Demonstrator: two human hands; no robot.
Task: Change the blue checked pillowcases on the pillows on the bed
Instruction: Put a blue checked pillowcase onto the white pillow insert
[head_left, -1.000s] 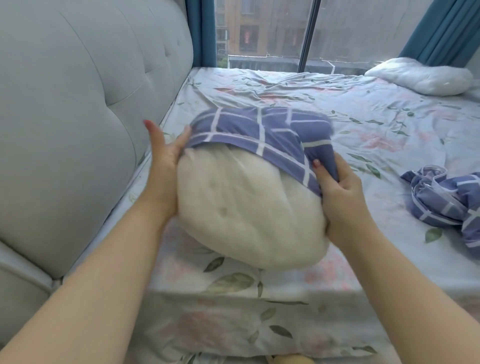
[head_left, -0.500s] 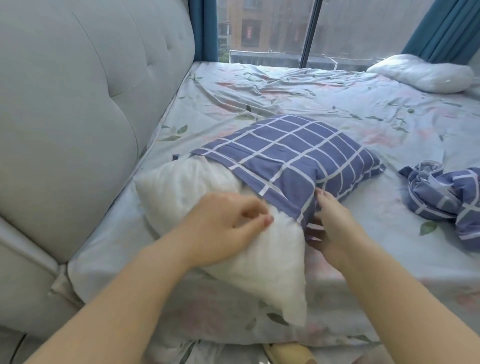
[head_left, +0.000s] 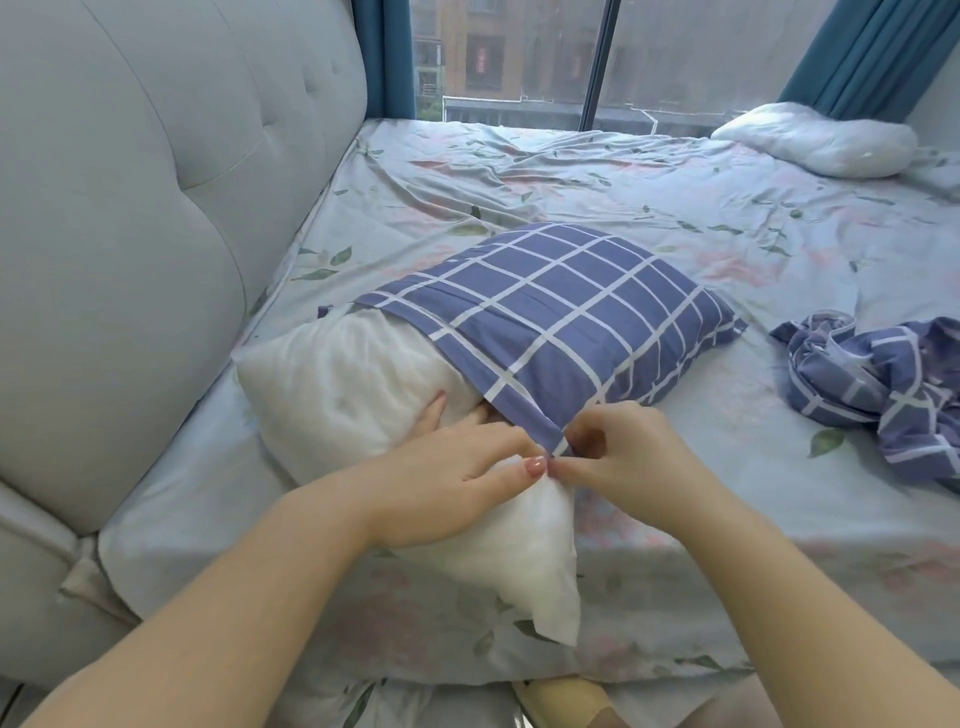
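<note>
Pale blue floral sheeting covered the bed, and on it, close to the grey tufted headboard, lay the plump white pillow. A second before it had been held on end between both hands with the cover bunched at its top. By this moment it was flat on the bed. The blue checked cotton pillowcase was smoothed over its far half, and the near half was bare.

A bare white pillow sat in the far corner, and a second, crumpled blue checked pillowcase lay well apart to the right.

Both hands had come together at the near corner of the open hem. The left hand pressed on the pillow, its fingers fairly straight and their tips tucked under the hem. The right hand had its fingers curled, pinching that hem corner.

I judged this to be dressing rather than stripping. With the pillow steadied, the hem looked ready to be drawn over the exposed end.
</note>
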